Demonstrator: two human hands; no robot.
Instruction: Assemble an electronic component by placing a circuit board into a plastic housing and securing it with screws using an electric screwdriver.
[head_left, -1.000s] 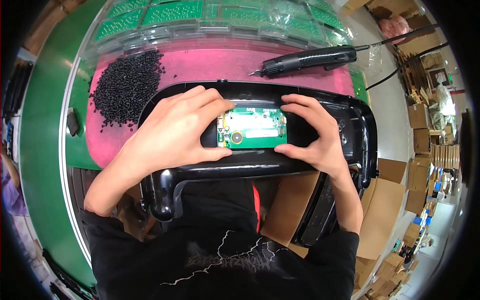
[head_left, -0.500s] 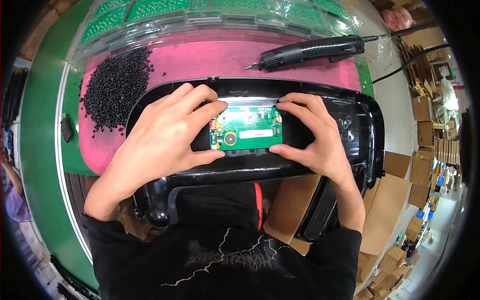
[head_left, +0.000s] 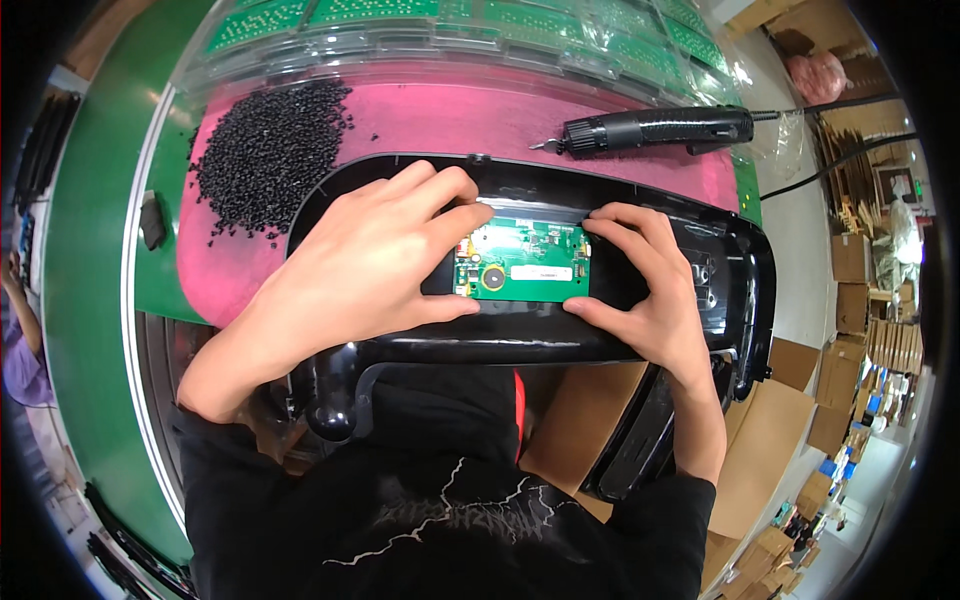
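A green circuit board (head_left: 535, 255) with a white label and a round dark part lies over the middle of a black plastic housing (head_left: 430, 350). My left hand (head_left: 390, 250) grips the board's left end, forefinger at the top corner and thumb at the bottom corner. At the opposite end my right hand (head_left: 650, 285) pinches the board the same way, thumb below and fingers above. Whether the board sits fully flat in the housing cannot be told. The housing spans the near edge of a pink mat, its lower side close to my body.
A heap of small black screws (head_left: 265, 155) lies on the pink mat (head_left: 420, 115) at left. A black electric screwdriver (head_left: 655, 130) rests at the far right, its cable trailing right. Behind stand clear trays (head_left: 420, 50) with green boards. Cardboard boxes (head_left: 765, 440) are at right.
The view has shifted, so the mat, screws and screwdriver appear further right and the screwdriver lower. Both hands keep their hold on the board's ends, which stays in the same part of the housing.
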